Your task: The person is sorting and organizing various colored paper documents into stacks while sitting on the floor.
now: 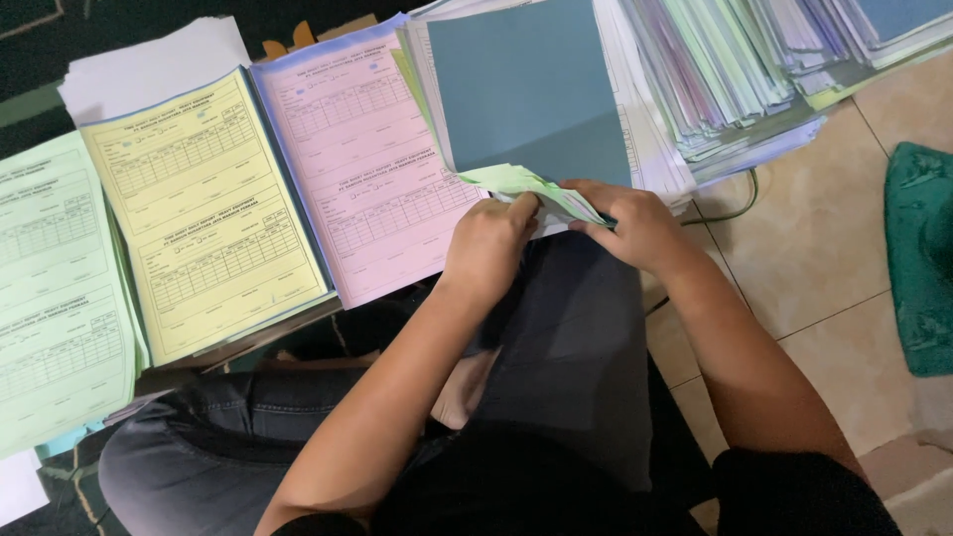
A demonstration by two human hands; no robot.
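My left hand (488,243) and my right hand (635,223) both pinch the near edge of a thin set of coloured form sheets (521,182), green on top, curling up between them. The set lies at the front of a pile topped by a grey-blue cover sheet (531,89). To the left lie three stacks of printed forms side by side: pink (362,169), yellow (208,208) and green (55,298). My legs in dark trousers are under the hands.
A tall, slanting pile of mixed coloured sheets (735,79) fills the upper right. White paper (149,65) lies behind the yellow stack. A green cloth (918,258) sits on the tan tiled floor (804,258) at right. A thin cable (735,210) runs under the pile.
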